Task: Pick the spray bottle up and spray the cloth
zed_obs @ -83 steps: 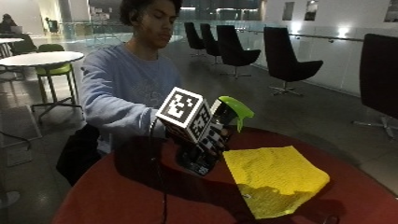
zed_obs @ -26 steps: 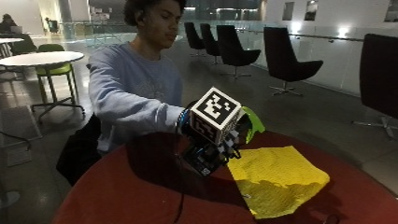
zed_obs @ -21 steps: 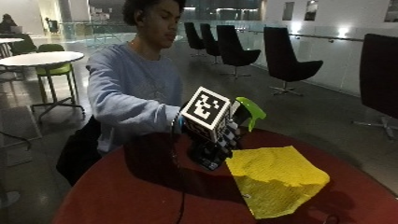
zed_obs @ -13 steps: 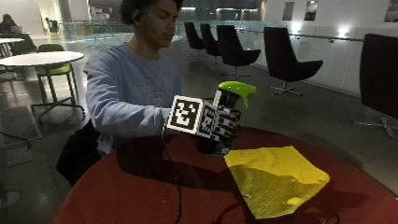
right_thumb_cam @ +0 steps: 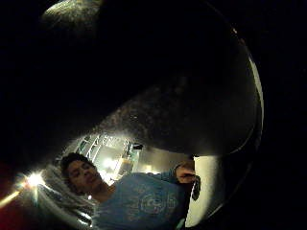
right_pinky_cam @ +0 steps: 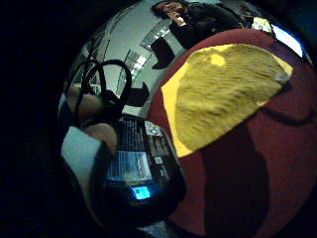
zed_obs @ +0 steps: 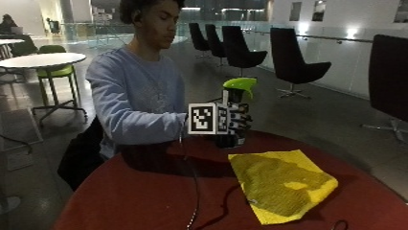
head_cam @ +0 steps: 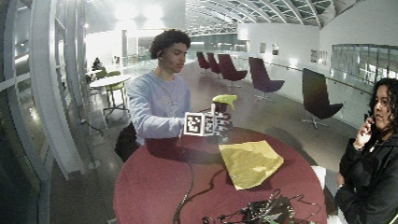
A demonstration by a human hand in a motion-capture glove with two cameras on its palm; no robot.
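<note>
Spray bottle [zed_obs: 234, 112], dark-bodied with a lime-green trigger head, stands upright at the far edge of the round red table [zed_obs: 146, 196], with its base at or just above the surface; contact there cannot be made out. The gloved right hand [zed_obs: 234, 125] is wrapped round the bottle's body, fingers curled about it just below the green head. Just beside the bottle, on the side nearer the camera, the yellow cloth [zed_obs: 280, 184] lies flat on the table, apart from the bottle.

By my reading, the pick-up is made or all but made, and spraying is not yet begun. The next move calls for turning the nozzle toward the cloth, bringing it over or near the cloth, and getting a finger onto the trigger.

The little-finger-side palm view shows what the outside views cannot: the bottle's printed label [right_pinky_cam: 133, 166] close against the palm, and the cloth [right_pinky_cam: 223, 94] spread just past the bottle. The thumb-side palm view is almost filled by the bottle's dark wall [right_thumb_cam: 182, 110]. Only the wide outside view shows a tangle of cables [head_cam: 261, 212] on the table, well beyond the cloth from the bottle.
</note>
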